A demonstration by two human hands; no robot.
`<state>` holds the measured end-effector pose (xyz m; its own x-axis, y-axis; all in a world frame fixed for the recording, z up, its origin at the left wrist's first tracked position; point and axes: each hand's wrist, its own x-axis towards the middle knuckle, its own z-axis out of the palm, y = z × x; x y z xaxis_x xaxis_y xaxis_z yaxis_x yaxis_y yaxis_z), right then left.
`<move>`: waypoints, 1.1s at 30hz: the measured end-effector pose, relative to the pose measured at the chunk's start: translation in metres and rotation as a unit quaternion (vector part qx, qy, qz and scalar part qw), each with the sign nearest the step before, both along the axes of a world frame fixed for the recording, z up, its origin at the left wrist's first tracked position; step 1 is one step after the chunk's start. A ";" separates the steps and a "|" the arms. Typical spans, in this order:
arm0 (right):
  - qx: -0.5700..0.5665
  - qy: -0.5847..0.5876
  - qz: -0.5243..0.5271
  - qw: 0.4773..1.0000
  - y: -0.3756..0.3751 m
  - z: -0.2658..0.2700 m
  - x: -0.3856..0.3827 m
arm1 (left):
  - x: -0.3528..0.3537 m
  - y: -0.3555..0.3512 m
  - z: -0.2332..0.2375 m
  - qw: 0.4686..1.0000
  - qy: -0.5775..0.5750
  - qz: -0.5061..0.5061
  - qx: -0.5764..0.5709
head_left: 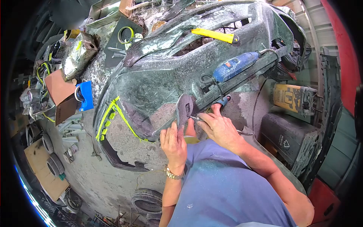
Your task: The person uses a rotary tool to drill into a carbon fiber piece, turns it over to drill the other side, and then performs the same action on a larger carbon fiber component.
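Note:
My left hand (173, 145), with a watch at its wrist, is closed round the lower end of a dark grey, elongated part (184, 107) that stands up from the fingers. To its right, my right hand (218, 128) pinches a thin metal-tipped tool (194, 118), whose tip is close to the part; whether they touch I cannot tell. A flexible metal shaft (245, 132) shows beneath the right hand. Beyond both hands lies a large dark car body panel (151, 81). On it rest a blue power tool (236, 67) with a cord and a yellow-handled tool (214, 35).
Yellow-green tape (126, 123) marks the panel's left edge. A yellow and black case (294, 99) and a black bin (289, 138) stand at the right. Tyres (147, 200) lie on the floor below. Cardboard (60, 87) and a tape roll (126, 34) are at the upper left.

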<state>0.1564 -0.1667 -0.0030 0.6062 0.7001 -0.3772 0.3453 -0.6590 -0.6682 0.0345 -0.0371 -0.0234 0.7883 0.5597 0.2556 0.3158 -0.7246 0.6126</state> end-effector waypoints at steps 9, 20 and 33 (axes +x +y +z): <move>0.000 0.011 -0.004 1.000 -0.001 -0.001 0.001 | 0.000 -0.001 0.001 1.000 0.002 0.008 -0.005; 0.009 -0.084 0.028 0.996 -0.003 -0.003 0.001 | 0.000 0.001 0.003 1.000 0.001 -0.014 0.003; 0.000 -0.060 0.019 0.998 -0.002 0.001 0.012 | 0.001 0.001 0.003 1.000 -0.003 -0.016 -0.001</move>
